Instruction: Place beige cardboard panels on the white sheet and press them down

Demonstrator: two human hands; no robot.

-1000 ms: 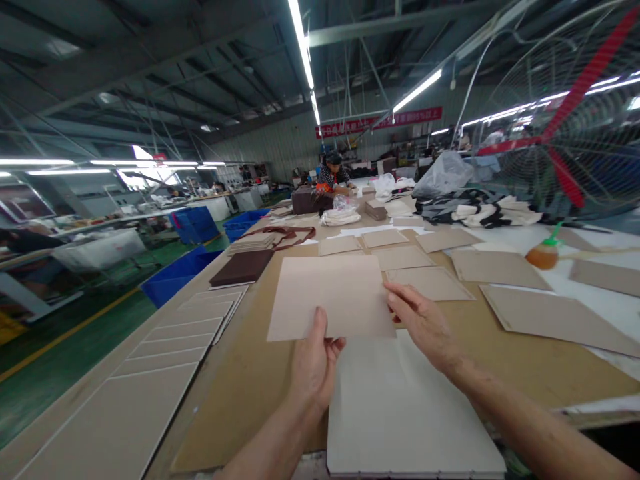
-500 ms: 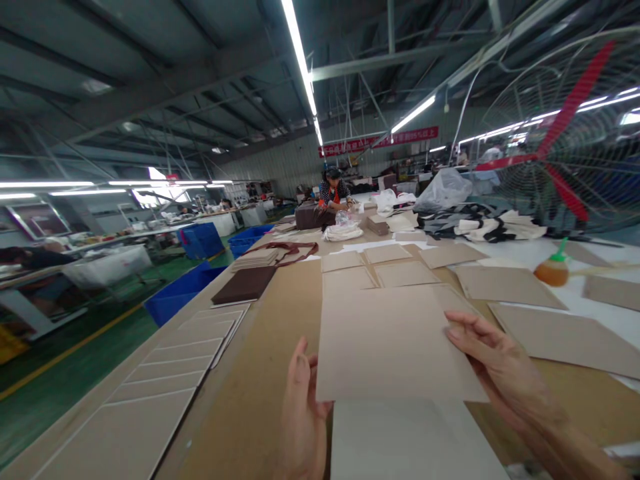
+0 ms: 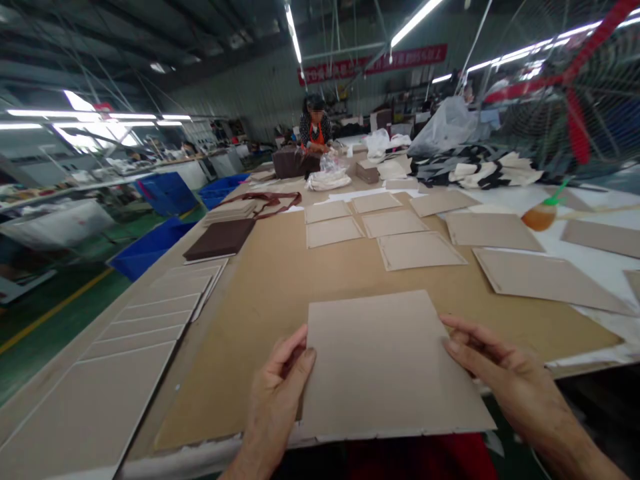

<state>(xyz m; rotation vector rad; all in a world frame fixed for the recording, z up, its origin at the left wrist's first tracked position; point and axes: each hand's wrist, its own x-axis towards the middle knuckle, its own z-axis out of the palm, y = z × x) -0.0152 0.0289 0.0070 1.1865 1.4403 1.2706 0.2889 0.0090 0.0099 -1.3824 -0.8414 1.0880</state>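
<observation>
A beige rectangular panel (image 3: 375, 367), flat and stiff-looking, lies between my hands at the table's near edge. My left hand (image 3: 280, 383) grips its left side, thumb on top and fingers at the edge. At the opposite side my right hand (image 3: 505, 373) pinches the right edge between thumb and fingers. The panel's near edge reaches past the table edge. Whether another sheet lies beneath it, I cannot tell. Beyond it, several smaller beige panels (image 3: 395, 223) are laid out on the tan board (image 3: 250, 313).
Overlapping beige panels (image 3: 125, 387) lie along the left, below a dark brown stack (image 3: 220, 239). An orange bottle with a green nozzle (image 3: 540, 217) stands at right. A large fan (image 3: 575, 80) is beyond. Blue bins (image 3: 150, 247) stand left of the table; a person (image 3: 315, 127) works behind.
The view has tilted down. The panel is now lower, by the table edge, and my left hand has closed on its left side. The pale grey sheet seen beneath it is out of sight.
</observation>
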